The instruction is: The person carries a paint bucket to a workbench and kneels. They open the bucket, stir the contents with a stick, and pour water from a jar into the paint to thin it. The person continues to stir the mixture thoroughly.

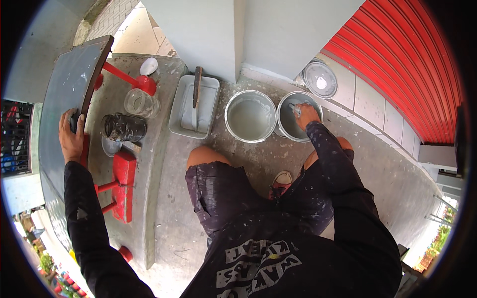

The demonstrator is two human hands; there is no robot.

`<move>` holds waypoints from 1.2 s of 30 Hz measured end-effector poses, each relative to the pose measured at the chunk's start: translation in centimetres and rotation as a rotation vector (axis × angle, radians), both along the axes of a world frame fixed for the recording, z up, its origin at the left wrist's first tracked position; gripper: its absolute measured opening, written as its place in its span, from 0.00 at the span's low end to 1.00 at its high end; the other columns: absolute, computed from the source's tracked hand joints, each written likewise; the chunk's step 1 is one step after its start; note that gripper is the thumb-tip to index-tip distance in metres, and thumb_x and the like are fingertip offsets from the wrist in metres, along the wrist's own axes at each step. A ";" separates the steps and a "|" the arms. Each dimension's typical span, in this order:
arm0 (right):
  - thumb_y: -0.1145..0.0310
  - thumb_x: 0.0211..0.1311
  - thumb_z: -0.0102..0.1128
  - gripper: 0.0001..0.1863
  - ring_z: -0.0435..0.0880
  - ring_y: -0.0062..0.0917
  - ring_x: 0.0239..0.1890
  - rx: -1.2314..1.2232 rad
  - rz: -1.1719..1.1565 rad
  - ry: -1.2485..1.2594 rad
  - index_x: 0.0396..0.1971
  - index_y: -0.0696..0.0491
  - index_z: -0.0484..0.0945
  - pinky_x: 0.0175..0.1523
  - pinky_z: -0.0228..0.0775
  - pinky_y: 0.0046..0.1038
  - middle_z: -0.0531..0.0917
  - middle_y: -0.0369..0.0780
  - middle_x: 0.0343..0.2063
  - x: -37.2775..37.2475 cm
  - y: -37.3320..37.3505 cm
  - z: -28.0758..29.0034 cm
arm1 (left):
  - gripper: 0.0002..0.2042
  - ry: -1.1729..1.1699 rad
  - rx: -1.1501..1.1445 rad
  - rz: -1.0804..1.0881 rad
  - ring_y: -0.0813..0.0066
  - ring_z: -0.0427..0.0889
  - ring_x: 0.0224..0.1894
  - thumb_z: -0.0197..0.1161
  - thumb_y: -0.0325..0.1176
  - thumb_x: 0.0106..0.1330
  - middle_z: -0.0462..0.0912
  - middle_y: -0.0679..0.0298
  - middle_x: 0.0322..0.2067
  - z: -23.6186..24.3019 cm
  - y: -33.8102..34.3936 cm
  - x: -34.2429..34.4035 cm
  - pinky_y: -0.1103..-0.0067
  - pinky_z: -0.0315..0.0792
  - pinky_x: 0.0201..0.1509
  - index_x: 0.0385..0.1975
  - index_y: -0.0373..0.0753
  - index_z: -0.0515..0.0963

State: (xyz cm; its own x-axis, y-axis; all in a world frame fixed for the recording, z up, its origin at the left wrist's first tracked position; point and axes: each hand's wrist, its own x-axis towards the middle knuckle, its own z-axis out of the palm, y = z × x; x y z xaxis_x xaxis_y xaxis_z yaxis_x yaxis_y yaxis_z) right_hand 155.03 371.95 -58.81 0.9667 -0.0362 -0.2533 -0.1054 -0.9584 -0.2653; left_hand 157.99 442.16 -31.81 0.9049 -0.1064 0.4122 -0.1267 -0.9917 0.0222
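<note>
Shiny metal paint bucket, rough concrete floor

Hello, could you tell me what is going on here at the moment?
A person crouches on a concrete floor beside two paint buckets. The right hand reaches into the right bucket, holding what looks like a brush. The left hand grips the edge of a grey board standing at the left. The left bucket holds pale paint. A paint tray with a tool lying across it sits nearby, next to a dark can and a clear jar.
</note>
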 end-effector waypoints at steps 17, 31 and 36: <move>0.53 0.61 0.64 0.22 0.84 0.46 0.50 -0.111 -0.055 0.047 0.51 0.49 0.82 0.57 0.76 0.41 0.86 0.48 0.43 -2.3 -1.8 -1.0 | 0.17 -0.013 -0.002 0.007 0.49 0.79 0.53 0.62 0.39 0.71 0.80 0.51 0.50 -0.2 0.0 0.5 0.67 0.71 0.60 0.50 0.32 0.78; 0.47 0.48 0.75 0.35 0.87 0.40 0.46 0.196 -1.003 -0.236 0.50 0.57 0.80 0.54 0.77 0.38 0.87 0.50 0.40 -5.0 -5.0 -2.9 | 0.17 -0.003 -0.021 0.021 0.49 0.78 0.54 0.62 0.39 0.71 0.79 0.51 0.50 -0.1 0.3 0.0 0.67 0.71 0.60 0.50 0.32 0.78; 0.42 0.52 0.71 0.44 0.79 0.45 0.59 0.085 -1.268 -0.355 0.61 0.59 0.72 0.65 0.69 0.35 0.78 0.54 0.58 -6.3 -2.2 -8.2 | 0.17 -0.004 -0.034 0.014 0.49 0.78 0.54 0.62 0.38 0.71 0.80 0.51 0.50 0.0 -0.2 0.2 0.67 0.70 0.60 0.50 0.31 0.78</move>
